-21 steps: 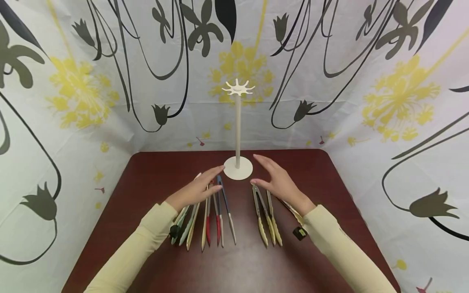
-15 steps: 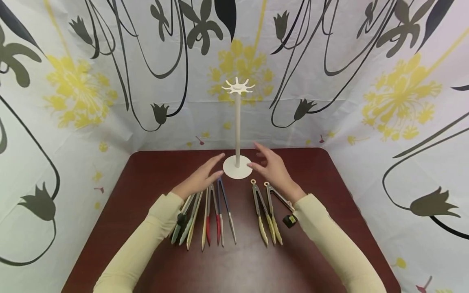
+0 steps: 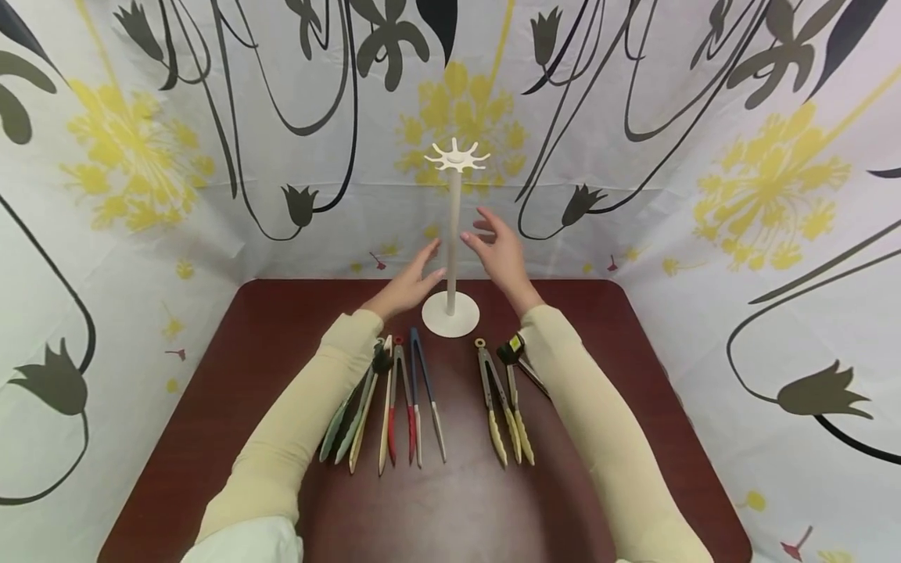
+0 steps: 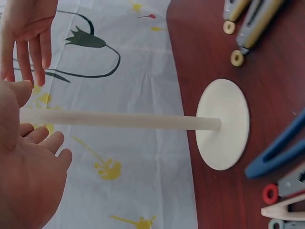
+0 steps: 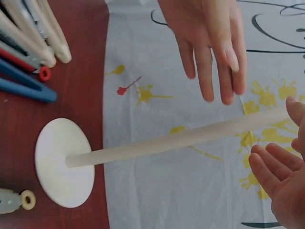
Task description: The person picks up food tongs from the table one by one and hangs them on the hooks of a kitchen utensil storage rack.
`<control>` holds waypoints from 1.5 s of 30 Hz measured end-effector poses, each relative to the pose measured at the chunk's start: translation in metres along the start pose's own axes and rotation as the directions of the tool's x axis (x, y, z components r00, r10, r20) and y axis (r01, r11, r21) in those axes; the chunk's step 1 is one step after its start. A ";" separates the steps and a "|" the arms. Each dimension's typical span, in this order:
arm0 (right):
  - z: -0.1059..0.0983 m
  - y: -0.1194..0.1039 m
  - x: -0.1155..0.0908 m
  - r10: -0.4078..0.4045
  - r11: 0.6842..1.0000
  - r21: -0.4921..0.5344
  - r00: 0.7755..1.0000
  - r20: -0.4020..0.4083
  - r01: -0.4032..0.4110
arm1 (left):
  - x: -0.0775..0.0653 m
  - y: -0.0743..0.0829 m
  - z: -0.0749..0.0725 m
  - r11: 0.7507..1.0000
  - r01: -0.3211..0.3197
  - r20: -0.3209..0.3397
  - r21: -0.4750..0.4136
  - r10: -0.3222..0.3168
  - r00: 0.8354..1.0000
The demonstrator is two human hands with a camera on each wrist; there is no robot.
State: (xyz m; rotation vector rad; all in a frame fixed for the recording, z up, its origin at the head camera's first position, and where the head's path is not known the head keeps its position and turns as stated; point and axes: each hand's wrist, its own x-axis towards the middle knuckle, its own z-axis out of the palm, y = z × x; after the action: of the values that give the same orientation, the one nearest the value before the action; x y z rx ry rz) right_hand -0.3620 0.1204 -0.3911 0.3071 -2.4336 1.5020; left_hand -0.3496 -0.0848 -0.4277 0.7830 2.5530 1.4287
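Observation:
A cream-white stand has a round base (image 3: 450,314), an upright pole (image 3: 454,234) and a ring of curved prongs (image 3: 456,159) on top. My left hand (image 3: 411,283) is beside the pole on its left, fingers extended. On the other side my right hand (image 3: 503,256) is raised somewhat higher, its fingers loosely bent. In the right wrist view, the pole stretches between the left hand (image 5: 209,47) and the right hand (image 5: 286,176). Neither hand grips it; whether the left fingertips touch it I cannot tell.
Several tongs lie on the dark red table (image 3: 450,516): green tongs (image 3: 341,430), red-tipped tongs (image 3: 401,391) and blue tongs (image 3: 422,360) to the left, yellow-tipped tongs (image 3: 496,399) to the right. More tongs lie partly under the right sleeve. A patterned cloth (image 3: 338,156) surrounds the table.
Both hands have moved forward and up from above the tongs to either side of the stand's pole. The tongs and stand stay put, while the head view has shifted slightly.

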 end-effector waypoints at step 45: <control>0.026 -0.030 0.038 -0.104 0.962 -0.260 0.992 -0.076 0.081 | 0.039 -0.010 0.008 0.962 0.038 -0.024 -0.270 -0.047 0.999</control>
State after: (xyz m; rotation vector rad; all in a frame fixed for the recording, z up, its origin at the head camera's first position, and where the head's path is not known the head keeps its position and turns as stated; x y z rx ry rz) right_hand -0.3913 0.0822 -0.3644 0.2889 -2.4682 1.1203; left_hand -0.3846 -0.0639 -0.4349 0.6633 2.3090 1.7363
